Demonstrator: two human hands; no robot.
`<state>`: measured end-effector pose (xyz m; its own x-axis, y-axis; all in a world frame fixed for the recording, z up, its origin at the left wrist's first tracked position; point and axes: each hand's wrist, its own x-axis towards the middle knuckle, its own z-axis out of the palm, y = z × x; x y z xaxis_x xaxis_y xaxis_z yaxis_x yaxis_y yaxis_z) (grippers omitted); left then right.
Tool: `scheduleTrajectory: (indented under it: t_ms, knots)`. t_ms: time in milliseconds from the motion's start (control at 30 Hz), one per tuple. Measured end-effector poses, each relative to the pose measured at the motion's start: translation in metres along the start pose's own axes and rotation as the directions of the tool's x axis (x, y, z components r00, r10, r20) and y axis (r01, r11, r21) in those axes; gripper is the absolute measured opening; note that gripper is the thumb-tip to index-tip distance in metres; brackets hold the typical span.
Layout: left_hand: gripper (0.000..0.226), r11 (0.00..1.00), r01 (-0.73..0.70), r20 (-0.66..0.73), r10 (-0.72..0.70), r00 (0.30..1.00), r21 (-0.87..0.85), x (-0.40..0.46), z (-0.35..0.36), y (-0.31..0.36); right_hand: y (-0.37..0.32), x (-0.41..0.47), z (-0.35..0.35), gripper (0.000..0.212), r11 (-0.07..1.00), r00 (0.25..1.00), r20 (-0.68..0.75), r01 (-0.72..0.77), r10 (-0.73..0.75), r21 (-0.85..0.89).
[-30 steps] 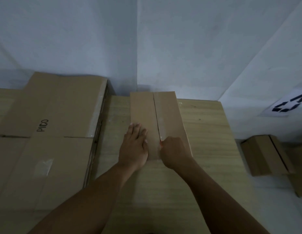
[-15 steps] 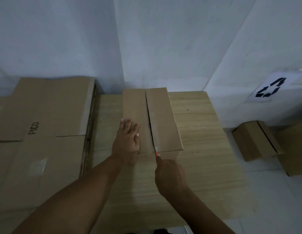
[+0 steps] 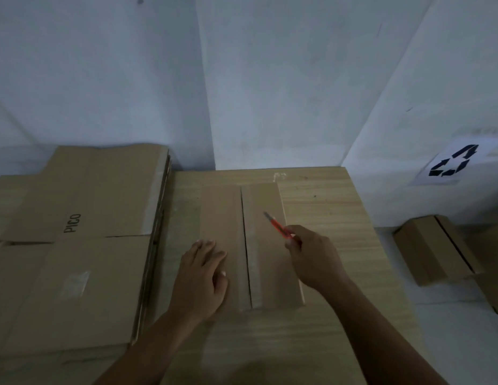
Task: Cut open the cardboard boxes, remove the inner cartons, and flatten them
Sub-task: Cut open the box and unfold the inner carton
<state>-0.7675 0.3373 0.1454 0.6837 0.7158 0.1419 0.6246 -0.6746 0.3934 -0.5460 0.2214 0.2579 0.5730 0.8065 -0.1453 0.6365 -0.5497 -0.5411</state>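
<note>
Lying mid-table, cardboard box (image 3: 265,245), top seam slit open. Left hand (image 3: 199,279) flat, fingers together, pressing its left flap. Right hand (image 3: 314,259) fisted around orange cutter (image 3: 278,226), blade above right flap. Flattened cartons (image 3: 75,245) stacked left; another box (image 3: 434,248) on floor right.

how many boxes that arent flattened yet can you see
3, perhaps more out of frame. One cardboard box lies on the table under the left hand. A second box sits on the floor at right. A third, cut off by the right edge, lies beside it.
</note>
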Motion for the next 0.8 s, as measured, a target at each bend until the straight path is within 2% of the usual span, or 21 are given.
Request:
scheduleTrajectory:
  t_ms: [167,233,367,633,800]
  knots:
    - [0.027,0.999,0.051,-0.167,-0.050,0.985,0.001,0.024,-0.008,0.005,-0.001,0.045,-0.007,0.033,0.998,1.000,-0.017,0.017,-0.018,-0.056]
    - [0.027,0.997,0.073,-0.167,-0.071,0.983,0.006,0.041,-0.010,0.006,-0.004,0.065,-0.009,0.034,0.996,0.999,-0.016,0.026,-0.027,-0.080]
    - [0.011,0.993,0.122,-0.141,-0.122,0.982,-0.010,0.080,-0.012,0.008,-0.017,0.105,-0.011,0.035,0.996,0.999,-0.004,0.042,-0.043,-0.078]
    - [0.037,0.976,0.216,-0.129,-0.217,0.968,-0.021,0.156,-0.008,-0.004,-0.031,0.188,-0.001,0.028,0.990,0.991,0.094,0.104,-0.095,-0.095]
    - [0.031,0.958,0.286,-0.173,-0.282,0.943,-0.006,0.191,-0.001,-0.015,-0.031,0.234,0.008,0.023,0.975,0.966,0.215,0.177,-0.146,-0.133]
